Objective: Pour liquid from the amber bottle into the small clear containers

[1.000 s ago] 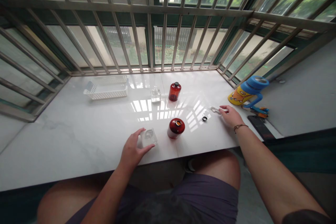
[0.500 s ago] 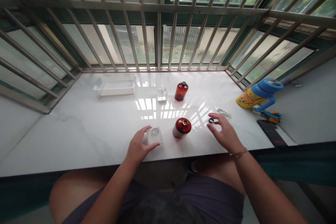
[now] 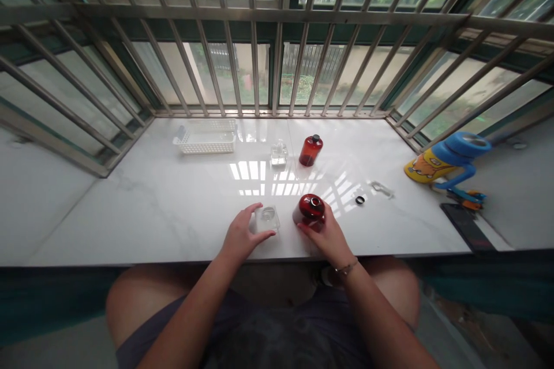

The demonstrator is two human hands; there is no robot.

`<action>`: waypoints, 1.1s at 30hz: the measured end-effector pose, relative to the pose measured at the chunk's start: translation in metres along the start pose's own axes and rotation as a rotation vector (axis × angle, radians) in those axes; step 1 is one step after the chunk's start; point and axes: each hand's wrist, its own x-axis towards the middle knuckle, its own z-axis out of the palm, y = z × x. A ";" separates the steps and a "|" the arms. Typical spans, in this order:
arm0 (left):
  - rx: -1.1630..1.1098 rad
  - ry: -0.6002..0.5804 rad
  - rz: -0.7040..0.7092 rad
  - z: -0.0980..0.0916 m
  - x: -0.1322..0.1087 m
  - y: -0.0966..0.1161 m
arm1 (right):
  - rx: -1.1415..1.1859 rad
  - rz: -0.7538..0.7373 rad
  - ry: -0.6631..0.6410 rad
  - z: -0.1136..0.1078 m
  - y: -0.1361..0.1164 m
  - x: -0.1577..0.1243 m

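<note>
My left hand (image 3: 244,232) curves its thumb and fingers around a clear square glass bottle (image 3: 267,218) on the white tabletop. With thumb and fingers, my right hand (image 3: 331,233) grips a dark red bottle (image 3: 308,211), which has an open mouth and is slightly tilted. Its lower right side is covered by my fingers. To the right lies a small black ring-shaped cap (image 3: 360,200) on the table, touched by neither hand.
Farther back stand a capped red bottle (image 3: 310,151) and a clear glass bottle (image 3: 279,154). A white perforated basket (image 3: 208,147) is at the back left. At right are a whitish clear strip (image 3: 381,189), a blue-and-yellow flask (image 3: 437,160) and a black phone (image 3: 466,228).
My right hand has let go of the black cap, leaving it on the table, and has moved left to take hold of the open red bottle. My left hand stays around the clear bottle.
</note>
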 end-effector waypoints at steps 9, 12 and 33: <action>-0.041 -0.112 -0.066 -0.014 0.005 0.007 | -0.314 -0.308 0.307 -0.007 -0.023 -0.063; -0.077 -0.124 -0.053 -0.017 0.003 0.008 | -0.236 -0.348 0.122 -0.001 -0.036 -0.077; -0.365 -0.407 0.022 -0.033 -0.031 0.107 | 0.279 0.041 -0.209 0.013 -0.065 -0.088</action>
